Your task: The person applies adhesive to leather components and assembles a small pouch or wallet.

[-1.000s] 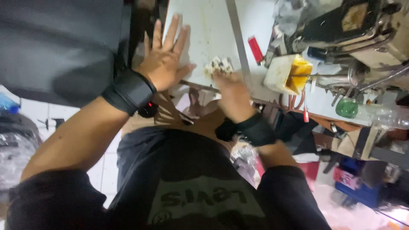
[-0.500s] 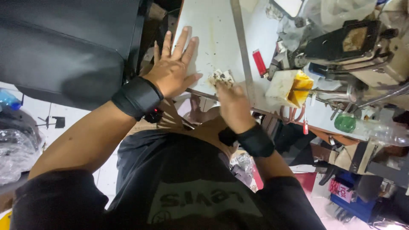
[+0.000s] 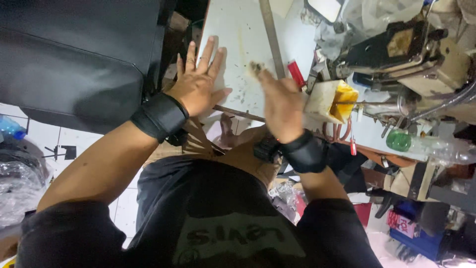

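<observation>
Right hand [image 3: 281,101], center frame, has lifted off the bench [image 3: 233,30] w/ a small whitish item [image 3: 256,67] pinched at fingertips; motion-blurred. Left hand [image 3: 198,84] stays flat, fingers spread, holding nothing.

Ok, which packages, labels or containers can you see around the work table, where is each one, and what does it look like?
White box with a yellow inside: right of the right hand, on the table.
Red lighter-like stick: on the table, above that box.
Clear plastic bottle with a green cap: lying at the right edge.
Red box with a printed label: low on the right.
No screens.
</observation>
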